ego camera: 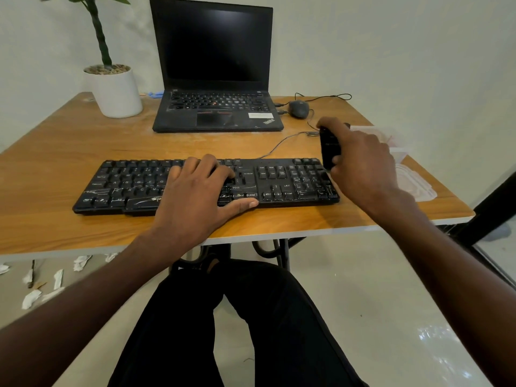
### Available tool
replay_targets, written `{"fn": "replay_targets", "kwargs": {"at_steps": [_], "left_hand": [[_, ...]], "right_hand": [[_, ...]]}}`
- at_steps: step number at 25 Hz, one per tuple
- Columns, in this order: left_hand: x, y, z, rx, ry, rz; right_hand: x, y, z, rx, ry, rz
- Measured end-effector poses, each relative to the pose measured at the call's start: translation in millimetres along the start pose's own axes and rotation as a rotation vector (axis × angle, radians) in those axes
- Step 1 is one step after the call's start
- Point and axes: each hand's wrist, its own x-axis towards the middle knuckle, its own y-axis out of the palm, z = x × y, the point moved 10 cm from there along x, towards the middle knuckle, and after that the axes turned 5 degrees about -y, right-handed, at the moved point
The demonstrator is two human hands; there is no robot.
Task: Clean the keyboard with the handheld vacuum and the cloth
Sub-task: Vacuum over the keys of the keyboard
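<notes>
Resting flat on the keyboard (pixel 279 180), left hand (pixel 195 188); right hand (pixel 363 160) grips the handheld vacuum (pixel 328 146); wooden table (pixel 69 152) under both, pale floor (pixel 363 289) below.

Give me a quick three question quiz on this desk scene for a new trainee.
1. True or false: the left hand lies flat on the keyboard.
2. What does the right hand hold? A) handheld vacuum B) mouse C) cloth
3. Fill in: the vacuum's lower end is over the keyboard's ____ end.

Key: 1 true; 2 A; 3 right.
</notes>
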Motion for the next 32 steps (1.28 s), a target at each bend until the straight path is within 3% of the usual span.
{"fn": "replay_targets", "kwargs": {"at_steps": [3,6,9,16,21,25,27,29,32], "left_hand": [[-0.2,0.8,-0.4,0.015,-0.003,0.004],[-0.6,0.0,0.1,0.026,-0.006,-0.004],[-0.3,-1.2,-0.6,0.017,0.003,-0.011],[-0.2,0.4,1.2,0.004,-0.004,0.002],[0.0,0.3,0.3,0.006,-0.004,0.001],[0.0,-0.7,1.0,0.006,-0.008,-0.007],[0.2,1.0,0.8,0.025,-0.006,0.007],[0.7,0.9,0.5,0.036,-0.003,0.01],[0.1,0.8,0.3,0.027,-0.005,0.014]], "right_hand": [[-1.9,-3.8,26.2,0.313,-0.094,-0.105],[-2.5,5.0,73.5,0.551,-0.226,-0.069],[-5.2,17.0,93.0,0.431,-0.32,-0.02],[5.9,-12.3,11.6,0.039,-0.039,0.006],[1.2,8.1,21.8,0.439,-0.08,0.047],[2.6,15.6,29.1,0.475,-0.169,0.205],[4.3,11.8,20.1,0.354,-0.16,0.276],[5.2,-0.6,19.2,0.232,-0.141,0.184],[-2.7,2.5,41.1,0.397,-0.191,0.174]]}}
